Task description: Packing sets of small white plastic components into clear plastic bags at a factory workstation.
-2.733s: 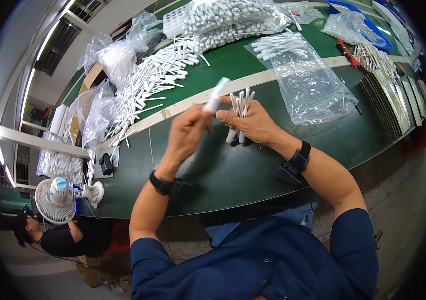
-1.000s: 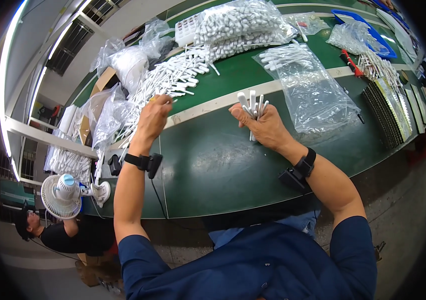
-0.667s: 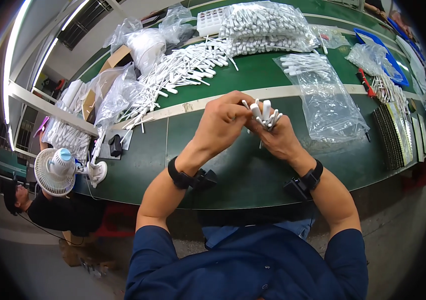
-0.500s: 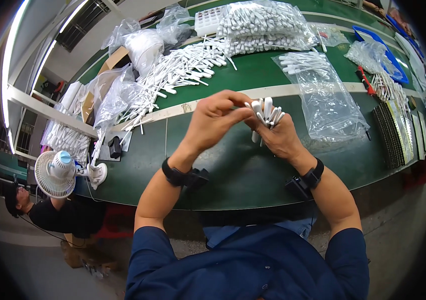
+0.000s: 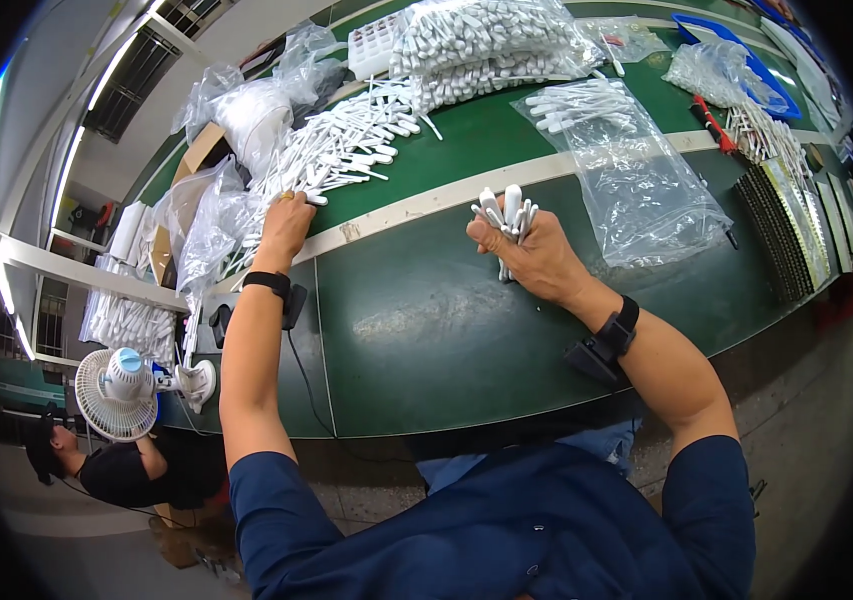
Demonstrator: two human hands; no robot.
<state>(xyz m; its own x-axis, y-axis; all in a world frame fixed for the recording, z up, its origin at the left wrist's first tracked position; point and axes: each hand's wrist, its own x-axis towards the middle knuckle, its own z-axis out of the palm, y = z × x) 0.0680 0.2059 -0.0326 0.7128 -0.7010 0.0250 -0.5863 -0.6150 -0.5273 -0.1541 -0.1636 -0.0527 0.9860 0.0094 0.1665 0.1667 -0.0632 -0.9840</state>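
Note:
My right hand [image 5: 537, 255] is closed around a bundle of white plastic sticks [image 5: 513, 205] with thick rounded ends, held upright above the green table. The sticks' heads poke up past the thumb, and a few lower ends show beneath the fist. My left hand [image 5: 288, 225] reaches to the near edge of a loose heap of similar white sticks [image 5: 357, 140]. Its fingers bend down onto the heap, and the tips are hidden among the sticks, so any grip there cannot be made out. Black bands with small boxes sit on both wrists.
A clear bag [image 5: 637, 190] partly filled with white sticks lies to the right. Behind stand full bags of sticks [image 5: 492, 50] and a white tray [image 5: 372, 48]. A small fan [image 5: 119, 393] is at the left edge, near another person [image 5: 117, 470]. Red-handled pliers [image 5: 713, 125] lie at right.
My left hand has left the bundle and moved left and away to the stick heap. My right hand still holds the bundle; the whole view has shifted slightly.

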